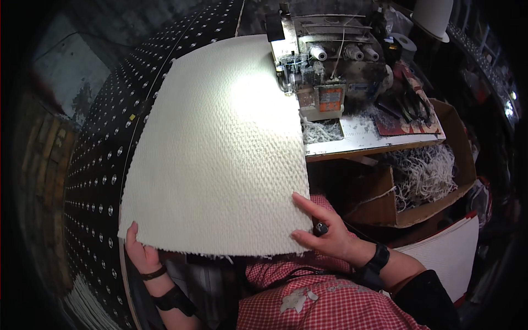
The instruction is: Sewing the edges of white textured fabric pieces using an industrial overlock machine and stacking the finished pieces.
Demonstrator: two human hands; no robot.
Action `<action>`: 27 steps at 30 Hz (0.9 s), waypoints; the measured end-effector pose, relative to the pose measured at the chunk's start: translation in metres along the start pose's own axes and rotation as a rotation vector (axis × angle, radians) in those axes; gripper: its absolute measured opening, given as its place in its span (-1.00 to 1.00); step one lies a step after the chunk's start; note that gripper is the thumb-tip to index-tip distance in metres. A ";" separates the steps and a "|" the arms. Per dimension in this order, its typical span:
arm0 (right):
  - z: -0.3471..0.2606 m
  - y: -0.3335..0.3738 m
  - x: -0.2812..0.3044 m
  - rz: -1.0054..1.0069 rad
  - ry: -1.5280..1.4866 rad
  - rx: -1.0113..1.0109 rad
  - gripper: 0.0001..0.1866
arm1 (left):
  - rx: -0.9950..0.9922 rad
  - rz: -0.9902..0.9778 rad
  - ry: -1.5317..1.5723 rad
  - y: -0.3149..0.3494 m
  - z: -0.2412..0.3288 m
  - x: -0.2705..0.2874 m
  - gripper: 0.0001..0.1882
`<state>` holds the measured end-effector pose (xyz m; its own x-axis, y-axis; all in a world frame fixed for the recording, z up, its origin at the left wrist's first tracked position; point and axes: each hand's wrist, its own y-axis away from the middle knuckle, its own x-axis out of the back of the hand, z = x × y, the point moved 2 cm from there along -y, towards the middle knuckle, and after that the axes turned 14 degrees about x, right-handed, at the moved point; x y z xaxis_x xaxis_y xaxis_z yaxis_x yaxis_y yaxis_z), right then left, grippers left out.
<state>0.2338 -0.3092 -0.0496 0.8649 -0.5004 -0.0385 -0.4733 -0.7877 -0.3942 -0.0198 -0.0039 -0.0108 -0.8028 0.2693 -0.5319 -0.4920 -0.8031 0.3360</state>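
A large cream textured fabric mat (220, 165) lies in front of me, its far right edge up against the overlock sewing machine (330, 66). My left hand (142, 254) grips the near left corner, thumb on top and the other fingers hidden underneath. At the near right edge, my right hand (330, 234) lays its index finger and thumb spread on the mat. A black round-ended tool (320, 227) sticks out from that palm; the curled fingers around it are mostly hidden. Bright light falls on the mat beside the machine's needle area.
Beneath the machine is a white tabletop (363, 144) with lint, and black-handled scissors (412, 104) lie on it. A cardboard box (426, 217) of thread scraps (426, 179) stands right, above stacked cream mats (448, 256). A black studded surface (99, 181) runs along the left.
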 end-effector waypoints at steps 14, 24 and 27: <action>-0.005 -0.042 0.025 0.297 0.337 0.235 -0.85 | -0.179 0.046 -0.201 -0.107 0.032 -0.063 -0.61; 0.019 -0.098 0.047 0.476 0.477 0.255 -0.91 | -0.143 0.020 -0.242 -0.194 0.044 -0.093 -0.68; 0.026 -0.116 0.055 0.501 0.526 0.261 -0.90 | -0.165 0.073 -0.230 -0.216 0.045 -0.107 -0.67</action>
<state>0.3408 -0.2362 -0.0299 0.3339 -0.9312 0.1465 -0.6761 -0.3448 -0.6511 0.1576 0.1645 0.0086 -0.8985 0.3064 -0.3144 -0.3843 -0.8952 0.2258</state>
